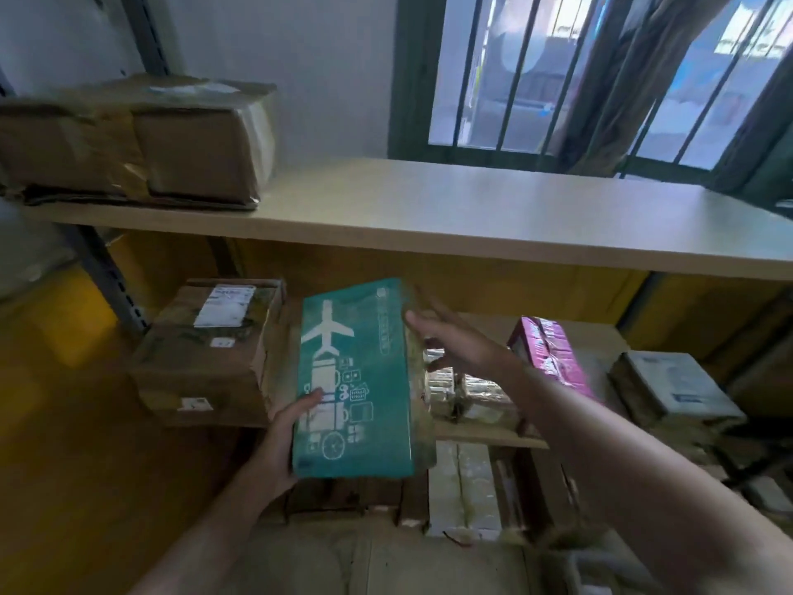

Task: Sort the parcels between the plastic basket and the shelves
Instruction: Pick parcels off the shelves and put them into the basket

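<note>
Gripping the box at its near left corner with the left hand, thumb lying on the face. Pressing the right hand, fingers straight, against its far right edge. Pointing its long axis near-to-far toward the shelf, between brown parcel left and pink parcel right.

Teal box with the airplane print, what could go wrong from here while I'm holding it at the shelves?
1. Slipping: only the left hand grips the teal box, at its near edge. The right hand merely touches its far corner with straight fingers, so the box might tip.
2. Crowding: the middle shelf behind it already holds a brown parcel, shiny wrapped parcels and a pink box; pushing in could shove them.
</note>
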`<state>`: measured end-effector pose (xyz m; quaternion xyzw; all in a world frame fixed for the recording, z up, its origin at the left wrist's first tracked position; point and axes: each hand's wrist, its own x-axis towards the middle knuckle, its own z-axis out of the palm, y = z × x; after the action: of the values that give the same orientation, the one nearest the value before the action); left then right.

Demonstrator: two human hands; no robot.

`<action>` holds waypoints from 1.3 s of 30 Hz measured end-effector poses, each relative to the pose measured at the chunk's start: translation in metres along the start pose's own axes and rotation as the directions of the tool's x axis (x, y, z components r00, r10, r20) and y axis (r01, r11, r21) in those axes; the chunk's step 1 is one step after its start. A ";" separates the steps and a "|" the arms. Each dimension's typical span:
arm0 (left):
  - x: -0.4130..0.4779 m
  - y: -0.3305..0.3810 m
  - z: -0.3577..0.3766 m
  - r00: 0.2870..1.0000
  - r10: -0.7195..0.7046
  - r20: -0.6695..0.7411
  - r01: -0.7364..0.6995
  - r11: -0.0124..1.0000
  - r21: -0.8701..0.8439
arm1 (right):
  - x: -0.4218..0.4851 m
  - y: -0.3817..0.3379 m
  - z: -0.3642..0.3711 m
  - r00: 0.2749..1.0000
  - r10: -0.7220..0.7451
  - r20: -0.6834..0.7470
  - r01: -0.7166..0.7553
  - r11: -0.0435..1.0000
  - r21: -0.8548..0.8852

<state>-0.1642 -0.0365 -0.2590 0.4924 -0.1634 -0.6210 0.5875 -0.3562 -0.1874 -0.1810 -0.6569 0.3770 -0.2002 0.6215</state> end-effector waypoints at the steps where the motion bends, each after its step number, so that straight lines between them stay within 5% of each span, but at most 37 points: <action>1: -0.004 -0.010 0.007 0.999 -0.034 0.026 0.035 0.999 -0.012 | -0.008 0.003 -0.005 1.000 0.001 0.003 -0.002 0.999 0.041; 5: -0.013 -0.044 0.034 0.991 -0.120 0.052 0.120 0.993 0.000 | -0.041 0.017 -0.030 0.998 -0.011 -0.064 0.010 1.000 -0.021; 9: -0.022 -0.078 0.072 0.998 0.006 -0.061 0.015 0.944 0.330 | -0.074 0.035 -0.050 0.982 -0.023 -0.186 0.011 0.998 -0.062; 12: -0.041 -0.091 0.105 0.990 0.134 0.051 -0.141 0.853 0.502 | -0.094 0.046 -0.061 0.959 -0.031 -0.280 0.023 0.999 -0.032; 18: -0.056 -0.121 0.181 0.953 0.043 0.300 -0.249 0.675 0.694 | -0.141 0.070 -0.090 0.914 -0.048 -0.402 -0.055 0.969 -0.240; 26: -0.046 -0.191 0.259 0.853 0.046 0.519 -0.427 0.632 0.647 | -0.223 0.110 -0.173 0.783 0.008 -0.622 -0.187 0.957 -0.223; 30: -0.039 -0.222 0.310 0.827 -0.147 0.542 -0.259 0.757 0.600 | -0.283 0.133 -0.218 0.697 0.159 -0.699 -0.218 0.976 0.005; 39: -0.031 -0.321 0.394 0.653 -0.438 0.618 -0.244 0.652 0.718 | -0.418 0.205 -0.262 0.531 0.300 -0.792 -0.216 0.952 0.216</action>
<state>-0.6691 -0.0744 -0.3149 0.3950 -0.6016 -0.6737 0.1678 -0.8639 -0.0393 -0.2546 -0.3976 0.7038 -0.4034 0.4288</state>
